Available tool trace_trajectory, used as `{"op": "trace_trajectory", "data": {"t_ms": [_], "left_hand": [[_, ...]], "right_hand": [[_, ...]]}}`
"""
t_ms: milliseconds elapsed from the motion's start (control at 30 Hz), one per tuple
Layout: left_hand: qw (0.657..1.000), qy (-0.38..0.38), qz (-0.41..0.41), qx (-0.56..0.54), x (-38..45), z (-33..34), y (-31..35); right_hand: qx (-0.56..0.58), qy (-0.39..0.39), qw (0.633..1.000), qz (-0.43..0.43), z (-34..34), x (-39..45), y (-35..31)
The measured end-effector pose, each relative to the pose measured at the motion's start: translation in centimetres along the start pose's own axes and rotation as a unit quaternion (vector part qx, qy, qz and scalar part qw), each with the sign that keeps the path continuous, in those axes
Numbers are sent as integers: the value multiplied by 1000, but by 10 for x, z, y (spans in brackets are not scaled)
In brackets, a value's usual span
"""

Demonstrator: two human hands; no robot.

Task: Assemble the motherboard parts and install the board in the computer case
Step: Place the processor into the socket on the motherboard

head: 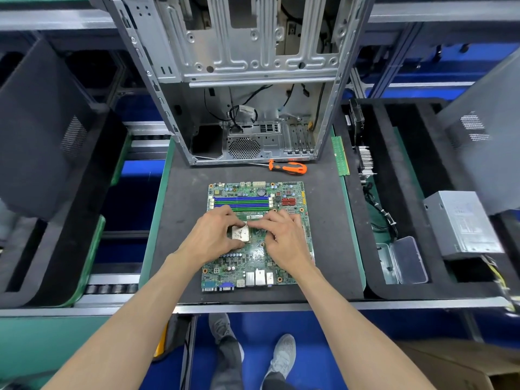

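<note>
A green motherboard (pixel 254 261) lies flat on the dark mat, with blue and green memory slots along its far side. A square silver processor chip (pixel 241 233) sits near the board's middle. My left hand (pixel 213 235) curls round the chip, thumb at its near edge and fingers at its far edge. My right hand (pixel 284 235) rests on the board to the right, its fingertips reaching the chip's far right corner. The open grey computer case (pixel 247 80) stands behind the board.
An orange-handled screwdriver (pixel 287 167) lies between case and board. A green memory stick (pixel 340 156) lies at the mat's right edge. In the right tray are a heatsink (pixel 365 161), a clear plastic box (pixel 405 261) and a grey power supply (pixel 461 223). Dark side panels flank the bench.
</note>
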State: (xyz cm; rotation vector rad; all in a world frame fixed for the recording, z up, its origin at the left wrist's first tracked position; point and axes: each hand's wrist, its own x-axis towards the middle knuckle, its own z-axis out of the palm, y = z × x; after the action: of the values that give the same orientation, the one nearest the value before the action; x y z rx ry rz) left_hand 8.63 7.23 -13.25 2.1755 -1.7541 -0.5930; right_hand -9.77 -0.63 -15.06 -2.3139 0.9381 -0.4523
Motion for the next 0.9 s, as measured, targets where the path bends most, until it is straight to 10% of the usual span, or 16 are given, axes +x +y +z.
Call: {"op": "trace_trajectory", "data": {"t_ms": [900], "left_hand": [[989,68,-85,-98,-2,9,6]], "right_hand": [[16,4,1000,13,2,1,1]]}}
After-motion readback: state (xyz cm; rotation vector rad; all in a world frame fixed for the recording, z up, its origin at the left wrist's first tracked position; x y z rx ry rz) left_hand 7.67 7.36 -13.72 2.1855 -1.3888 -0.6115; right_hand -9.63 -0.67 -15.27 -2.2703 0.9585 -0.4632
